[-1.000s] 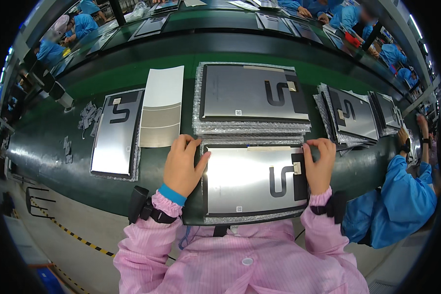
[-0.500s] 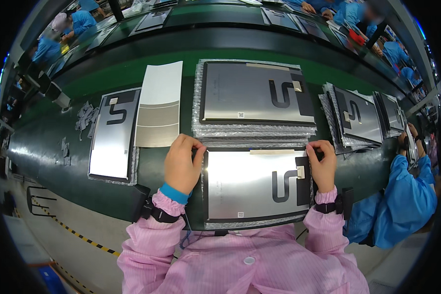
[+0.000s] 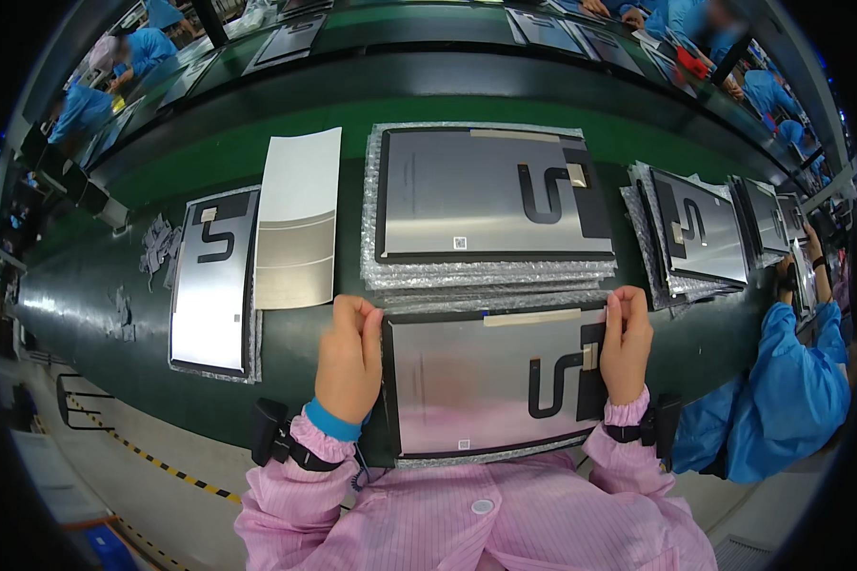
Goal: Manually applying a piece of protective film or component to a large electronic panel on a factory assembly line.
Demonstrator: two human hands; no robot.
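Note:
A silver display panel [image 3: 486, 385] with a black border and a black S-shaped flat cable lies across the table edge in front of me. Its far side looks tipped up, and pink is mirrored in its metal back. My left hand [image 3: 350, 362], with a blue wrist strap, pinches the far left corner. At the far right corner my right hand [image 3: 627, 347] holds the panel between thumb and fingers. Clear bubble wrap [image 3: 490, 459] peeks out below the panel's near edge. Just beyond, a similar panel [image 3: 467, 195] rests on a stack of bubble-wrap sheets [image 3: 486, 278].
Left of the stack lie a white-and-grey sheet [image 3: 298, 219] and another panel [image 3: 214, 285] on bubble wrap. Grey scraps [image 3: 159, 243] are scattered farther left. More panels [image 3: 700, 228] are stacked at the right, near a co-worker in blue [image 3: 781, 390]. A dark ledge crosses behind.
The near panel has tilted: its bright glare has given way to a dull, pinkish reflection. Both hands have stayed at its far corners, fingers closer together. The whole view has shifted slightly.

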